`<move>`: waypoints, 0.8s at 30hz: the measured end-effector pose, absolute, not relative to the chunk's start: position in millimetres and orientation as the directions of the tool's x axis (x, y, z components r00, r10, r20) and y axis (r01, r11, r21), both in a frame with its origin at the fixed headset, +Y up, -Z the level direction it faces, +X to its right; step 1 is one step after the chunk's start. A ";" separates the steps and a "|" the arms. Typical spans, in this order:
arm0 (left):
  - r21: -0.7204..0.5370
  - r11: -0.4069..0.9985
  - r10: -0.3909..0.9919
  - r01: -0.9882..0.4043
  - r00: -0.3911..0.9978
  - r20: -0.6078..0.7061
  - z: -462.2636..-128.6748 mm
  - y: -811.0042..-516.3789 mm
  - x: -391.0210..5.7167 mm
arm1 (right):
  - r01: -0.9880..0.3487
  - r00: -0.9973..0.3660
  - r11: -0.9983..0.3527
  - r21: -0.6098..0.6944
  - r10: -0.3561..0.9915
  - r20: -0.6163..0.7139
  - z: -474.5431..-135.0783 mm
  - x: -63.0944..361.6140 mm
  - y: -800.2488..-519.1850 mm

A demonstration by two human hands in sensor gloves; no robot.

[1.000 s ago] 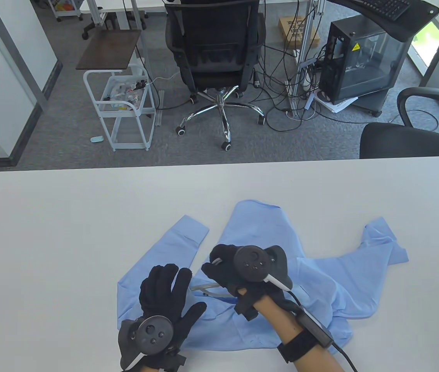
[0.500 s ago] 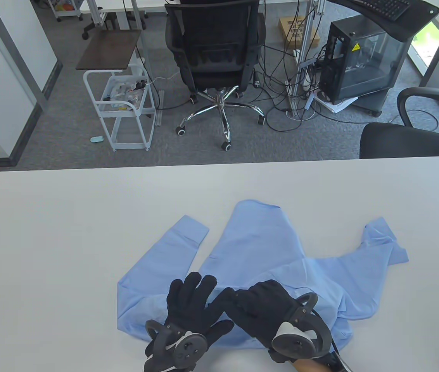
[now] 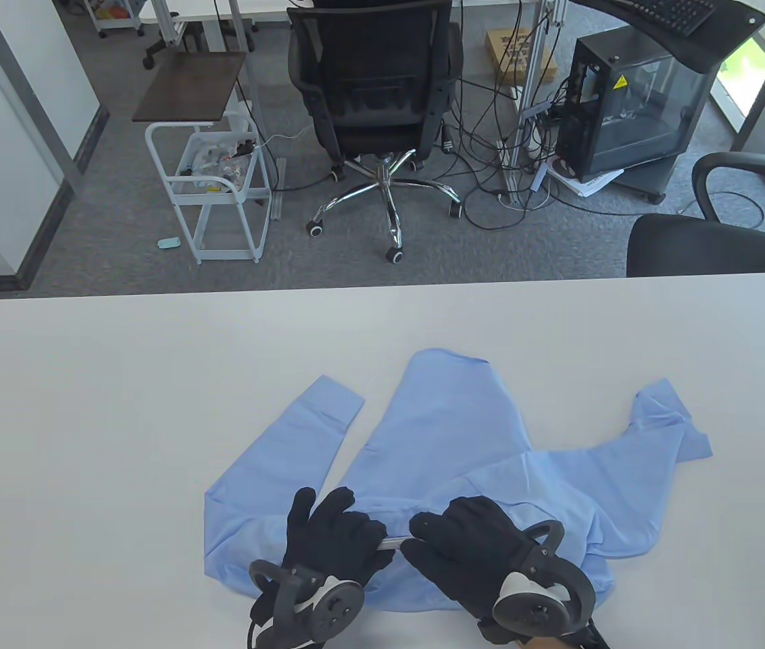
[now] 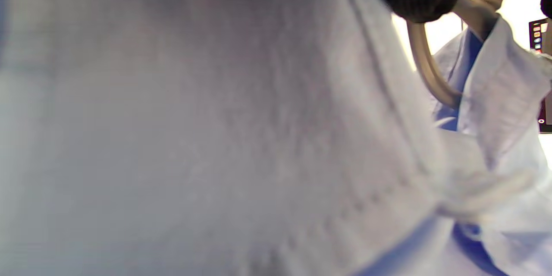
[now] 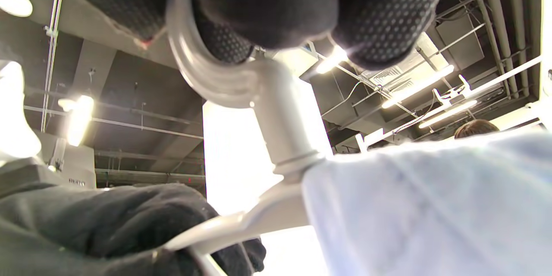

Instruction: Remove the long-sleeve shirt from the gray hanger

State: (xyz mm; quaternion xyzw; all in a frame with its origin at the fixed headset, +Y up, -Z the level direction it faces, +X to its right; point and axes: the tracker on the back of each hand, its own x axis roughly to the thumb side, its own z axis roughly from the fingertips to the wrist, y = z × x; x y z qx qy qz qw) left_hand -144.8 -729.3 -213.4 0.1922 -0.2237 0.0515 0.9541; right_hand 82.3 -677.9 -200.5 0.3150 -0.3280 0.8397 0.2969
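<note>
A light blue long-sleeve shirt (image 3: pixel 450 433) lies spread on the white table (image 3: pixel 119 405), collar end toward me. A short piece of the gray hanger (image 3: pixel 396 542) shows between my hands at the collar. My right hand (image 3: pixel 467 544) grips the hanger's hook; the right wrist view shows its fingers (image 5: pixel 224 43) curled around the hook above the hanger's neck (image 5: pixel 280 138), with shirt fabric (image 5: pixel 431 207) beside it. My left hand (image 3: pixel 332 534) lies on the shirt's left shoulder, fingers stretched out, thumb against the hanger arm. The left wrist view shows blurred fabric (image 4: pixel 215 138) and the hook (image 4: pixel 427 69).
The shirt's sleeves reach out to the left (image 3: pixel 328 399) and the right (image 3: pixel 666 419). Bare tabletop lies on the far side and on both sides of the shirt. Office chairs (image 3: pixel 372 88), a white cart (image 3: pixel 217 182) and a computer case (image 3: pixel 632 101) stand beyond the table.
My right hand came back from the shirt's middle to the collar and took hold of the hanger's hook. My left hand shifted right onto the shoulder. A piece of hanger now shows between them.
</note>
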 end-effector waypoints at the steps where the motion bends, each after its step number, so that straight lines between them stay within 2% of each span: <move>1: 0.345 0.918 0.023 -0.196 0.894 0.448 -213.7 -728.9 -145.4 | -0.714 -0.623 -0.600 -0.360 0.311 0.718 -201.2 84.9 -679.2; 3: 0.326 0.917 0.061 -0.228 0.890 0.452 -214.7 -729.3 -146.3 | -0.713 -0.626 -0.608 -0.350 0.326 0.708 -203.2 87.8 -681.0; 8: 0.370 0.909 0.013 -0.191 0.902 0.432 -213.1 -727.9 -147.1 | -0.708 -0.623 -0.638 -0.303 0.363 0.693 -209.2 89.1 -684.2; 9: 0.380 0.906 0.007 -0.187 0.904 0.428 -212.2 -726.9 -147.4 | -0.769 -0.550 -0.606 -0.202 0.467 0.693 -212.8 91.4 -685.1; 11: 0.418 0.893 -0.024 -0.167 0.910 0.415 -210.0 -725.1 -147.4 | -0.826 -0.466 -0.557 -0.088 0.586 0.663 -217.8 95.5 -687.2; 13: 0.432 0.886 -0.026 -0.167 0.913 0.406 -209.1 -723.7 -147.3 | -0.850 -0.431 -0.525 -0.050 0.638 0.638 -220.6 98.9 -689.5; 19: 0.440 0.879 -0.015 -0.181 0.913 0.407 -209.1 -724.6 -148.7 | -0.809 -0.477 -0.584 -0.061 0.592 0.650 -217.8 97.2 -687.8; 24: 0.445 0.874 -0.004 -0.195 0.913 0.408 -208.3 -723.1 -149.8 | -0.835 -0.376 -0.548 0.046 0.630 0.680 -217.0 97.6 -687.6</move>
